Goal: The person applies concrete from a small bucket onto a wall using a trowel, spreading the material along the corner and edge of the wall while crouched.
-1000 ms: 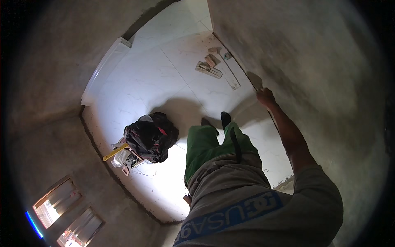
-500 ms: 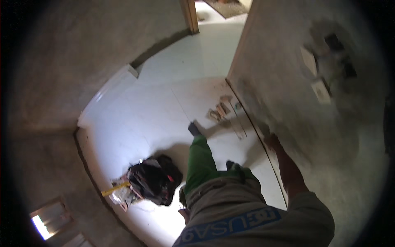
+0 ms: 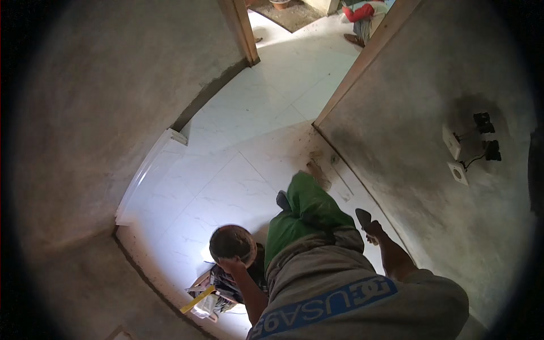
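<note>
My left hand (image 3: 231, 264) grips the near rim of a round bucket (image 3: 253, 240), its fingers partly hidden at the edge. Dark grey stuff that looks like wet mortar (image 3: 229, 242) lies inside. On the right, my right hand (image 3: 374, 231) is closed round the handle of a small trowel (image 3: 363, 217), whose dark blade points forward, apart from the wall. Beneath and beside the bucket sits a dark bag (image 3: 229, 288), partly covered by my left arm. My legs in green trousers (image 3: 309, 207) are bent over the white tiled floor (image 3: 218, 184).
Two loose socket plates (image 3: 458, 173) hang by wires from the right wall (image 3: 408, 153). Long white trim pieces (image 3: 148, 170) lie along the left wall. A yellow level-like bar (image 3: 198, 299) rests by the bag. Beyond the doorway, a person in red sleeves (image 3: 361, 13) crouches. Brownish scraps (image 3: 319, 173) lie ahead.
My left hand has come forward with the bucket, now fully in view over the bag. My right hand has drawn back from the wall, showing the trowel. A person appears beyond the doorway.
</note>
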Motion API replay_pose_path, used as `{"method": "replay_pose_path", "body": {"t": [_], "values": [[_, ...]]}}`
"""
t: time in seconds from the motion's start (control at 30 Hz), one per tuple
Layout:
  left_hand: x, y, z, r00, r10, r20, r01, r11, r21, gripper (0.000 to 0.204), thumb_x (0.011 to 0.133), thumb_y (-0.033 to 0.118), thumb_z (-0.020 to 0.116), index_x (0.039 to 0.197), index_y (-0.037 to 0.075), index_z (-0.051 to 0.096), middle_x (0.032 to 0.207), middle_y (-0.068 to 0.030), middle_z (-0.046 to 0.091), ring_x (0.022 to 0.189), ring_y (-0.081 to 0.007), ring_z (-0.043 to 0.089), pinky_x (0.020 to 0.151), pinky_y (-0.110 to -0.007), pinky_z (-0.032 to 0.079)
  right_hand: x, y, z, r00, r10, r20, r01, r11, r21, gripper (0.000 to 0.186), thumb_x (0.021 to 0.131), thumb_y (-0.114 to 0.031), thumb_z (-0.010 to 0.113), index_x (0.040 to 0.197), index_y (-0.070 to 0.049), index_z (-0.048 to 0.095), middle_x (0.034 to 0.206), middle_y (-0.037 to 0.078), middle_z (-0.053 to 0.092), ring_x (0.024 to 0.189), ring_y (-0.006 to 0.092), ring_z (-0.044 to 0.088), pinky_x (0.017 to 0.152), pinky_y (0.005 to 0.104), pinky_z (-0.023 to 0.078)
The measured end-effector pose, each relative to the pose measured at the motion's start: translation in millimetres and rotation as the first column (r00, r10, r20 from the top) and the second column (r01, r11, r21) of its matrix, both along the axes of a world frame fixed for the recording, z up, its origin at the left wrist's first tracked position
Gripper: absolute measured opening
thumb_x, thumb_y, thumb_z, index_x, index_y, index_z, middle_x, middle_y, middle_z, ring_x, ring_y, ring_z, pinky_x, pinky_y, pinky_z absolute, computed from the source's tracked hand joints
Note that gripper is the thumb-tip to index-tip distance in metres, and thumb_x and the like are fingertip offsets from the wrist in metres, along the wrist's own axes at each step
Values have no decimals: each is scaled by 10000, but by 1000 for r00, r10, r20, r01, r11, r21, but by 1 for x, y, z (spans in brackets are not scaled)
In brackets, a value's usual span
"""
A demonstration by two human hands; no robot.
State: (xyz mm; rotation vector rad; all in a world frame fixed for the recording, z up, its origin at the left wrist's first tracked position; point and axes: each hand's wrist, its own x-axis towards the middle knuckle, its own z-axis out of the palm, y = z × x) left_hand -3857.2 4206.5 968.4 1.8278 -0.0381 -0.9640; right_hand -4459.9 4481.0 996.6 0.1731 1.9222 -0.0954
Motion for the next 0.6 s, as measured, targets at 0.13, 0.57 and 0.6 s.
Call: {"method": "replay_pose_path", "body": {"t": [0.13,0.57,0.6], "values": [[-87,-141,49,992,-125,-26,127,986,104,461,1040,495,634,1285,104,640,1246,-102,618,1017,-285,577,812,-449,524,-8,-14,-24,975,-207,-87,201,977,-65,283,933,-295,759,924,-36,645,665,92,613,534,229,620,452,433,512],[-370,-493,73,791,-610,-55,608,772,184,328,1083,406,636,870,180,531,704,52,439,553,-127,410,565,-343,428,-37,-231,-93,884,-467,1,467,884,-32,297,922,-244,681,802,25,650,627,138,633,511,264,653,421,454,511],[-426,-509,60,767,-634,-94,638,741,210,344,1081,406,646,845,182,534,687,55,429,533,-128,398,560,-363,441,-52,-229,-102,842,-539,-18,539,842,-14,302,919,-252,704,815,28,661,634,136,638,514,263,657,423,453,509]]}}
